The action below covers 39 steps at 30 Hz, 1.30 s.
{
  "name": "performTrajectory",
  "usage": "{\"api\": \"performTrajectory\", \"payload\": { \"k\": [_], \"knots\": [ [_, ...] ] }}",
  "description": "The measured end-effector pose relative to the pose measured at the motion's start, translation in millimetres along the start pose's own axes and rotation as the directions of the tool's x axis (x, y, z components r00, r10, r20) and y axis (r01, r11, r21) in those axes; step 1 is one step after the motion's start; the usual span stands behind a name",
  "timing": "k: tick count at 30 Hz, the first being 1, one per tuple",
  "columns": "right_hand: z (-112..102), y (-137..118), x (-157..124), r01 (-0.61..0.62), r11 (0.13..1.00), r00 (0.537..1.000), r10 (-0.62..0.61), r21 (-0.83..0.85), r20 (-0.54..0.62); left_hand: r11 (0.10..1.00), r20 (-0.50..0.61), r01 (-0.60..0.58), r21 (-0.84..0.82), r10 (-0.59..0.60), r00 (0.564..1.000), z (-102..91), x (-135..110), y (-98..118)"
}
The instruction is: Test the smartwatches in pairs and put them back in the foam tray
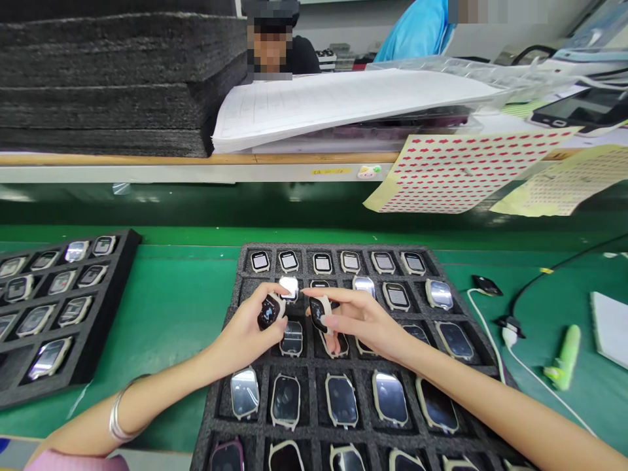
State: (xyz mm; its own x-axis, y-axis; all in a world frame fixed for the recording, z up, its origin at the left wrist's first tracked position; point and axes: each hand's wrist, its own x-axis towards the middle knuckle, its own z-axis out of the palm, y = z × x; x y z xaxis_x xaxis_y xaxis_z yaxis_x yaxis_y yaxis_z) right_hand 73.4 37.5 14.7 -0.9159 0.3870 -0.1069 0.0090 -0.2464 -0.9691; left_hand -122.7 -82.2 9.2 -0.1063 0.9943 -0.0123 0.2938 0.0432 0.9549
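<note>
The left forearm point(161, 392) and right forearm point(471, 392) are reaching forward, angling inward. The left hand point(248, 330) is curling, thumb and fingertips pinching together. The right hand point(370, 320) is facing palm-down, index finger stretching leftward, thumb and middle finger pinching beneath it, just beside the left fingertips.

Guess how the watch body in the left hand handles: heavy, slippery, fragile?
Probably light: the left hand holds the watch body with fingertips alone. Its glossy dark face looks slick and likely scratch-prone, which may be why the other watches sit in foam tray pockets. Flat and rectangular, so it should not roll.
</note>
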Motion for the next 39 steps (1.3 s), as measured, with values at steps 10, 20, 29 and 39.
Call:
{"api": "performTrajectory", "payload": {
  "k": [10,20,29,39],
  "knots": [
    [-0.9,0.4,-0.6,-0.008,1.0,1.0,0.008,0.007,0.014,1.0,-0.009,-0.015,0.001,0.015,1.0,-1.3,1.4,-0.4],
    [1.2,-2.9,-1.9,-0.011,1.0,1.0,0.011,0.007,0.012,0.999,-0.026,-0.016,0.034,0.017,1.0,-2.3,1.5,2.1],
    [1.8,-0.8,-1.2,-0.015,0.998,0.999,0.012,0.065,0.034,0.998,-0.019,0.056,-0.036,-0.056,0.998,-1.4,0.0,-0.1],
    [7.0,0.7,2.1,-0.045,0.988,0.991,0.062,0.147,-0.115,0.783,0.125,0.285,-0.552,-0.261,0.957,3.0,7.3,4.3]
  ]
}}
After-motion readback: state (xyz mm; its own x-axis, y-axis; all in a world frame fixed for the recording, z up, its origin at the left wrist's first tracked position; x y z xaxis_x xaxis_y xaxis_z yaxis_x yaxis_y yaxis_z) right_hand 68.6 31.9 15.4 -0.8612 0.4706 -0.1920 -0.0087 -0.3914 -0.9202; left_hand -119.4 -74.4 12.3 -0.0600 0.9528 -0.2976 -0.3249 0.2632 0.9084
